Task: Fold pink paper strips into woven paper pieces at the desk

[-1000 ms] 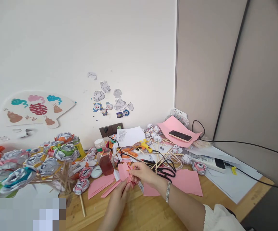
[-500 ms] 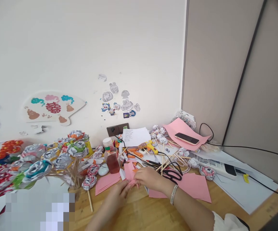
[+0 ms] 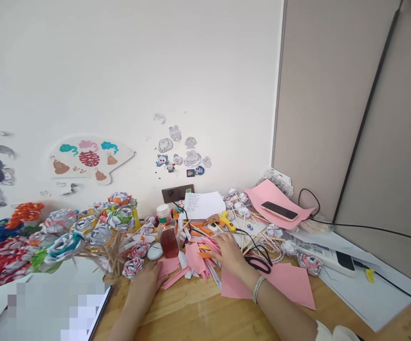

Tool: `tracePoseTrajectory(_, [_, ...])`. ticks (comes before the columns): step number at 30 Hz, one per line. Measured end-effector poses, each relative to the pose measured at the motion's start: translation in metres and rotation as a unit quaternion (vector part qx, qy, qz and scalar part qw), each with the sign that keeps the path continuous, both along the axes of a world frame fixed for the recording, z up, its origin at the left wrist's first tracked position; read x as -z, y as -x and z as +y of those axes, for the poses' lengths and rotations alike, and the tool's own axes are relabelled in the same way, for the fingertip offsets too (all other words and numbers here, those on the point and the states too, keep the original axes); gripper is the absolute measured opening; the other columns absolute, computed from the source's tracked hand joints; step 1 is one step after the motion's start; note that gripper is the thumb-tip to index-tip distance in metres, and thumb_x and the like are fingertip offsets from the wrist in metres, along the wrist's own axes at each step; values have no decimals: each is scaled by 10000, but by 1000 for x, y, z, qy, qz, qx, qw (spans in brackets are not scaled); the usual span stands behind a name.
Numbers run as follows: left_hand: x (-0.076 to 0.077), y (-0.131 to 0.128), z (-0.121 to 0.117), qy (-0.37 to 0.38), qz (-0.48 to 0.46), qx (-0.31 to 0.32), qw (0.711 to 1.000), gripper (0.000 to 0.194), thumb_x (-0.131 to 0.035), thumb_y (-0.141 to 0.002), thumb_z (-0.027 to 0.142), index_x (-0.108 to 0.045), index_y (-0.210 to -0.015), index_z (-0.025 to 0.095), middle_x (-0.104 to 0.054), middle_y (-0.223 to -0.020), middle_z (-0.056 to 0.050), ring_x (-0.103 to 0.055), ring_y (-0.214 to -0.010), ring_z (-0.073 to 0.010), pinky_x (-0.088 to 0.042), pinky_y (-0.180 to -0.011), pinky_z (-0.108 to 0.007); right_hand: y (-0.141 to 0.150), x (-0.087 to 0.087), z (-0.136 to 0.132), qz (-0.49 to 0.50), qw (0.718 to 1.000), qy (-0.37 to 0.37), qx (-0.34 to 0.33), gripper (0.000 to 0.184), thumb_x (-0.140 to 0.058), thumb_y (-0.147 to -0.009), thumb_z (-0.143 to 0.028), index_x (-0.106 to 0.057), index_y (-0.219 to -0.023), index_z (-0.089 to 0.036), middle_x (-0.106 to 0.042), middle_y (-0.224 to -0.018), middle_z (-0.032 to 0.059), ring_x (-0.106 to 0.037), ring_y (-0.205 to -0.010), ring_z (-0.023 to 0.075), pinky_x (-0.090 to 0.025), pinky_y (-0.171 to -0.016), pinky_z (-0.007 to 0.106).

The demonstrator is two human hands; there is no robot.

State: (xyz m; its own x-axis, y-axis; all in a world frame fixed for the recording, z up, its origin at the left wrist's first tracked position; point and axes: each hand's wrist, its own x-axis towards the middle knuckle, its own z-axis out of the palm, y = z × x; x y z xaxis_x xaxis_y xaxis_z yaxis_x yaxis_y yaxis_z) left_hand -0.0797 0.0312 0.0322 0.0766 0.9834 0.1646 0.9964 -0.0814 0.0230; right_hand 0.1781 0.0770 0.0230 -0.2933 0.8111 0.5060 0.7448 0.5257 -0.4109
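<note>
My left hand rests low on the table, its fingers lying on the left edge of some pink paper sheets. Over a heap of pink and orange paper strips my right hand reaches forward with fingers apart, the fingertips partly lost among the scraps. Beside its wrist lie black-handled scissors, their blades covered by the hand. Just beyond is a yellow glue gun. A bottle of reddish-brown liquid stands between the hands, behind the pink sheets.
Folded paper roses on sticks crowd the left side. Larger pink sheets lie right of my right wrist. A phone sits on pink paper at the back right, near a white power strip and black cables. A tablet edge is front left.
My hands were together on a folded pink piece; now they are apart. The left moved left onto the pink sheets, the right forward over the scraps. The view shifted slightly.
</note>
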Motion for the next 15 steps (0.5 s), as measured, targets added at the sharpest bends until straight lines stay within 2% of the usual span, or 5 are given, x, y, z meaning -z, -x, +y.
tracePoseTrajectory(5, [0,-3,4,28,55,13,998,240,-396,-766,176,-629,-763,116,-666,-825,-160,-609,-807,-264,-415,-700,-358,14,-2,-7,3,998,-13,-61,294,-507,-765,-264,-523,-1049,-191,-511,-1023,74,-407,-971,208,-323,-831,328])
tracePoseTrajectory(10, [-6,-7,-3,50,82,0,995,262,-404,-672,24,-615,-799,113,-677,-767,-152,-635,-734,-271,-435,-597,-344,21,-1,-14,-29,996,-1,-80,245,-491,-751,-157,-560,-983,-190,-510,-979,57,-408,-953,184,-318,-828,307])
tracePoseTrajectory(15, [-16,-11,-10,41,75,-18,996,268,-379,-674,18,-605,-786,108,-682,-788,-174,-634,-755,-307,-422,-578,-357,18,-3,-18,-28,996,-1,-87,235,-495,-739,-134,-586,-943,-205,-504,-953,46,-407,-945,178,-319,-826,297])
